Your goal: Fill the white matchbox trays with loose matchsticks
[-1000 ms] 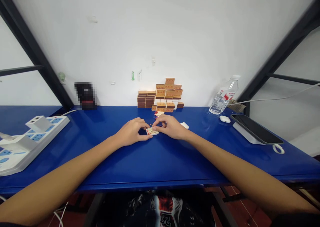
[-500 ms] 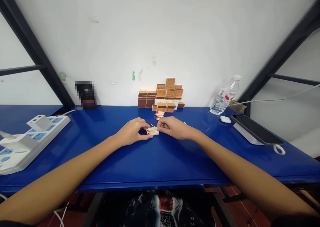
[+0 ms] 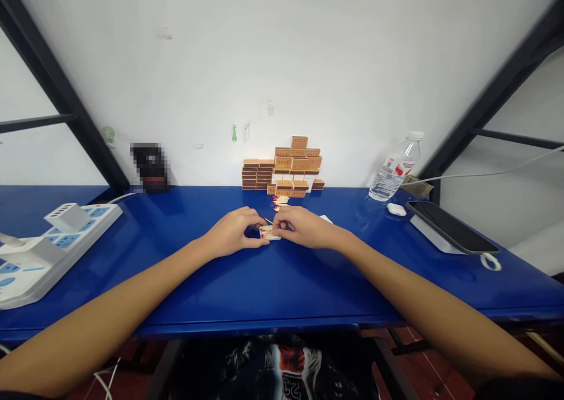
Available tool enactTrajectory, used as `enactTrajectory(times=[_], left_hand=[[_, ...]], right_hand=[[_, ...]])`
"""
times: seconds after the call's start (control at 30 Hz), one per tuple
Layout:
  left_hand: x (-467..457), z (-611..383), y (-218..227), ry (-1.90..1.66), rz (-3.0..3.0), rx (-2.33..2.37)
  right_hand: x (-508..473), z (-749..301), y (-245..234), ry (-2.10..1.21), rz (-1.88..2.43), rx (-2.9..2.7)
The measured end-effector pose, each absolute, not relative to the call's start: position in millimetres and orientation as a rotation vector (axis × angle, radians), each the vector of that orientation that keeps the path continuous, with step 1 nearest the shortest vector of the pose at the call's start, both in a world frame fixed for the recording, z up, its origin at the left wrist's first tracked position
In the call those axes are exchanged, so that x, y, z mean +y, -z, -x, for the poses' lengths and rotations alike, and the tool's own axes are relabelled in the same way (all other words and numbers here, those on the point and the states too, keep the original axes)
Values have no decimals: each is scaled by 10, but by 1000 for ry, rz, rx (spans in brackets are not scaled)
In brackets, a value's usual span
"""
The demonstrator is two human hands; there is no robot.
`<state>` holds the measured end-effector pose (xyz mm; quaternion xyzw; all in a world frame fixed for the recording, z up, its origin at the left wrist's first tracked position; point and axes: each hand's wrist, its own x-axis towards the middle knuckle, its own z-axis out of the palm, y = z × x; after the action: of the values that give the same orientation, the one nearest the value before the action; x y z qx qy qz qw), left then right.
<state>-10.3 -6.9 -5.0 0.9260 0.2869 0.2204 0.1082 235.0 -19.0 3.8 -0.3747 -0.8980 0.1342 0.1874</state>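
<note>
A small white matchbox tray [image 3: 269, 236] with red-tipped matches in it lies on the blue desk. My left hand [image 3: 235, 229] grips its left end between thumb and fingers. Over the tray's right end, my right hand [image 3: 297, 226] has its fingertips pinched at the matches; whatever they hold is hidden. One loose match [image 3: 268, 220] shows just behind the tray, between the hands. Farther back lies a small pile of matches [image 3: 281, 200], partly covered by my right hand. A white piece [image 3: 326, 218] peeks out behind that hand.
Against the wall stand stacked matchboxes [image 3: 298, 164] and a lower stack [image 3: 258, 174]. To the right are a water bottle [image 3: 394, 171], a white earbud case [image 3: 396, 209] and a phone [image 3: 452, 227]. A power strip [image 3: 83, 232] lies left, near a blurred black object [image 3: 150, 168].
My right hand has shifted slightly left, so its fingertips now cover the tray's right end. The white piece behind it shows more. My left hand keeps its hold on the tray.
</note>
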Motion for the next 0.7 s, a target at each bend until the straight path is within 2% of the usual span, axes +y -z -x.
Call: enactTrajectory(times=[0.43, 0.6, 0.7], left_hand=[[-73, 94, 53, -606, -2731, 792], [-77, 95, 51, -617, -2724, 764], [-79, 88, 49, -617, -2729, 749]], right_hand=[[-202, -2337, -59, -326, 1074, -2546], [-193, -2363, -80, -487, 966, -2583], [-204, -2350, -88, -456, 986, -2604]])
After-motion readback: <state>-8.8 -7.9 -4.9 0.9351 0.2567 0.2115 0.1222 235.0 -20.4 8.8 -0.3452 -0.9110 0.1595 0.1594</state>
